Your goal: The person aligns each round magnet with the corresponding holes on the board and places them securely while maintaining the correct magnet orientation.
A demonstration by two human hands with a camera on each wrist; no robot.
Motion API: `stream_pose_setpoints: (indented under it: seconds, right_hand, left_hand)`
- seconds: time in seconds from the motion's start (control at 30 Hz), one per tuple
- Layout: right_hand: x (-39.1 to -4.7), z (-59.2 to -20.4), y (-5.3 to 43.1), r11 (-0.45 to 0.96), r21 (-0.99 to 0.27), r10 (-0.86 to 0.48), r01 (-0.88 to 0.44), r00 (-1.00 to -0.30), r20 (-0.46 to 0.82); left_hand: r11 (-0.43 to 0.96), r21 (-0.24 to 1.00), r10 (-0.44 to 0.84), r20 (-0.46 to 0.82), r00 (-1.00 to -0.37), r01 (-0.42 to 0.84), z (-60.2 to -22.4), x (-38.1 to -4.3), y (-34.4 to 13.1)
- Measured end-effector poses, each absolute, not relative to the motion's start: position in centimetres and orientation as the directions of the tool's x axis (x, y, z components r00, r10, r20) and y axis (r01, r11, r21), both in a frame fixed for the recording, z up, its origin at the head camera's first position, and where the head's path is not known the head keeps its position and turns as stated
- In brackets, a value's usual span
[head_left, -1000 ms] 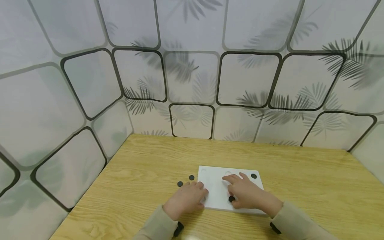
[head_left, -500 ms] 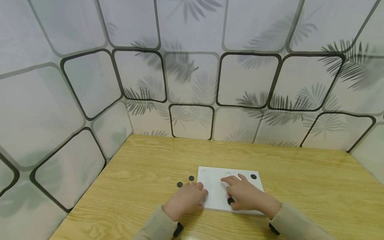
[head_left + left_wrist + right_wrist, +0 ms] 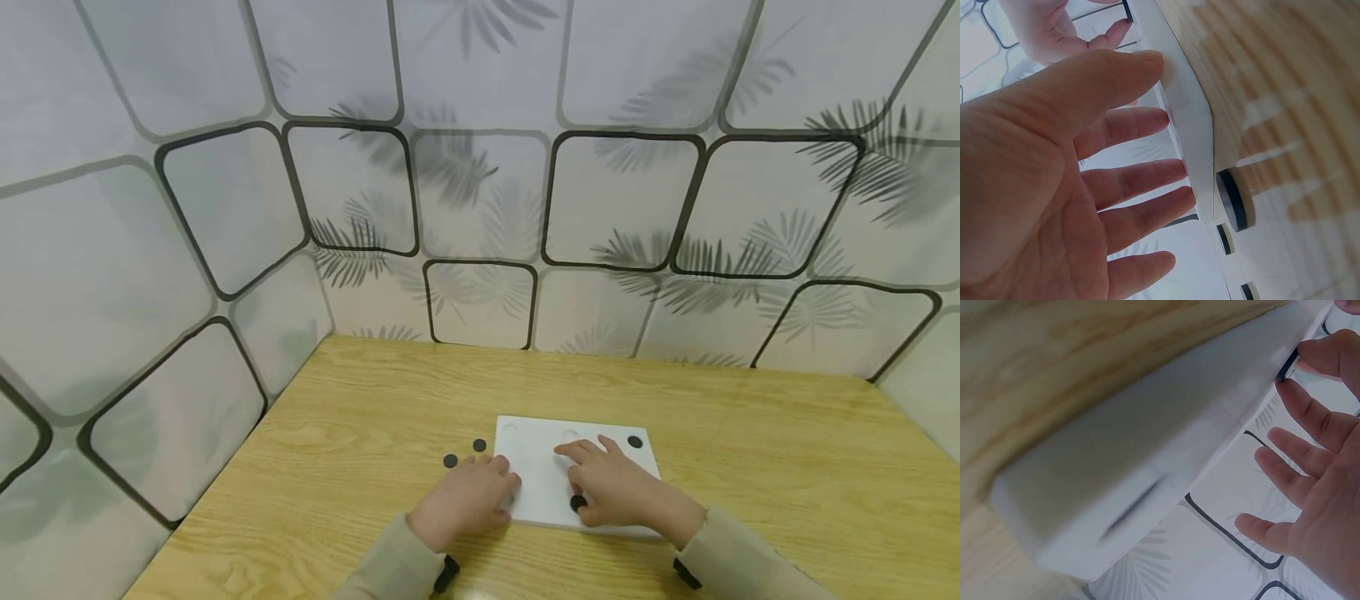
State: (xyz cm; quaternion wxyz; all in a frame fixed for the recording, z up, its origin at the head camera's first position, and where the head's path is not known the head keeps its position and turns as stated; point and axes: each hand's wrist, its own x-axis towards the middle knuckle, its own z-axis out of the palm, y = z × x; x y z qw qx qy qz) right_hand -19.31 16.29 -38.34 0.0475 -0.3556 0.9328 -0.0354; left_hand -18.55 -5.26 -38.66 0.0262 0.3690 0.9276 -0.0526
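Note:
A white board (image 3: pixel 542 475) with shallow round recesses lies flat on the wooden table. My left hand (image 3: pixel 467 496) rests at its left end, and in the left wrist view the thumb and fairly straight fingers touch the board. Over the right half, my right hand (image 3: pixel 618 483) pinches a black disc (image 3: pixel 577 503) between thumb and index finger, low at the board's near side. The other right fingers are spread above the surface. A second black disc (image 3: pixel 634 442) sits at the board's far right corner. The right palm hides part of the board.
Left of the board lie black discs, one (image 3: pixel 479 445) close to its edge and another (image 3: pixel 450 460) nearer the left hand. The left wrist view shows a further large-looking disc (image 3: pixel 1235 199) beside the board. A patterned curtain (image 3: pixel 480 200) borders the table (image 3: pixel 337 467).
The right hand's pinched disc has shifted very slightly toward the near edge of the board. The left hand and the other discs have stayed in place.

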Motion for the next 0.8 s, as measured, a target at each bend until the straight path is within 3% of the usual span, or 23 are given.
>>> stream_pose_setpoints:
  seconds: [0.8]
  right_hand:
    - [-19.31, -38.12, 16.39, 0.733, -0.110, -0.679, -0.671, -0.731, -0.072]
  left_hand:
    - [0.710, -0.110, 0.691, -0.081, -0.719, 0.695, -38.49, -18.47, -5.26]
